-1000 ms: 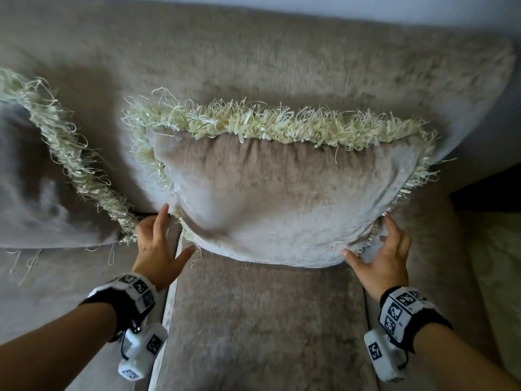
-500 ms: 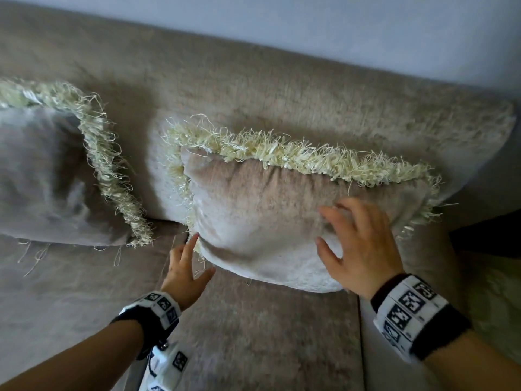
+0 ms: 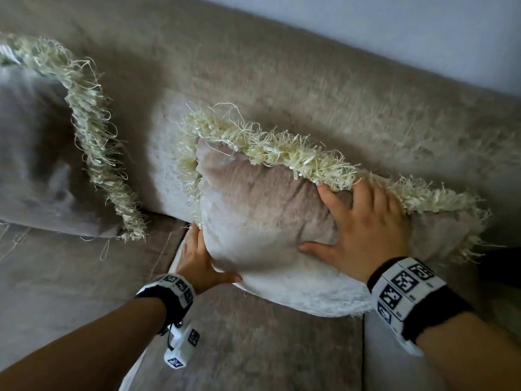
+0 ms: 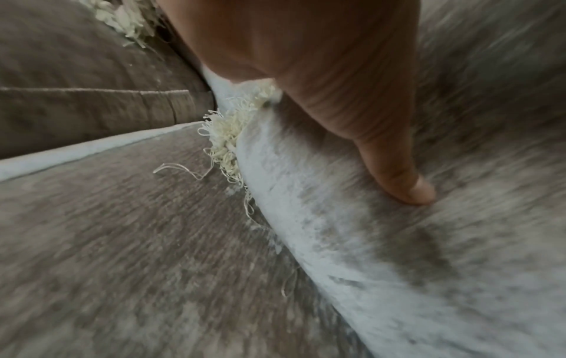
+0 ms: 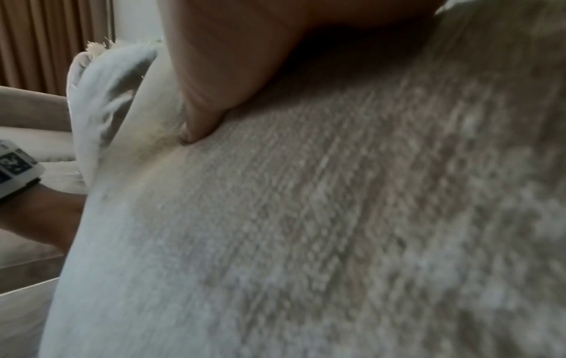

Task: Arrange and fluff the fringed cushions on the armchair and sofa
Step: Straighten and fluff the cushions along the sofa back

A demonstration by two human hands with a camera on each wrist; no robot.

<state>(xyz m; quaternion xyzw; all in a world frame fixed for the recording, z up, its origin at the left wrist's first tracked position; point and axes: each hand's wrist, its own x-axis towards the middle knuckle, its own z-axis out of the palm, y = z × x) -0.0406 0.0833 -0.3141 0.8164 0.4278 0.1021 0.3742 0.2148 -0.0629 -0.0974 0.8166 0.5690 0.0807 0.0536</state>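
Note:
A beige velvet cushion (image 3: 253,210) with a cream fringe (image 3: 282,153) leans tilted against the sofa back (image 3: 310,88). My right hand (image 3: 363,221) lies flat on its face, fingers spread, with the fingertips up at the top fringe. My left hand (image 3: 197,258) presses against the cushion's lower left corner, its fingers running up the side edge and partly hidden behind it. In the left wrist view its thumb (image 4: 392,169) lies straight on the cushion (image 4: 398,266) beside the fringe (image 4: 226,135). The right wrist view shows the cushion face (image 5: 337,218) dented by my right thumb (image 5: 208,97).
A second fringed cushion (image 3: 33,153) leans against the sofa back at the left. The seat cushion (image 3: 253,348) spreads out in front, with a seam running between seat sections. A pale wall (image 3: 394,29) rises behind the sofa.
My right hand has slid from the cushion's lower right corner up its face to the top fringe. My left hand has pushed in against the lower left corner. The cushion now sits tilted.

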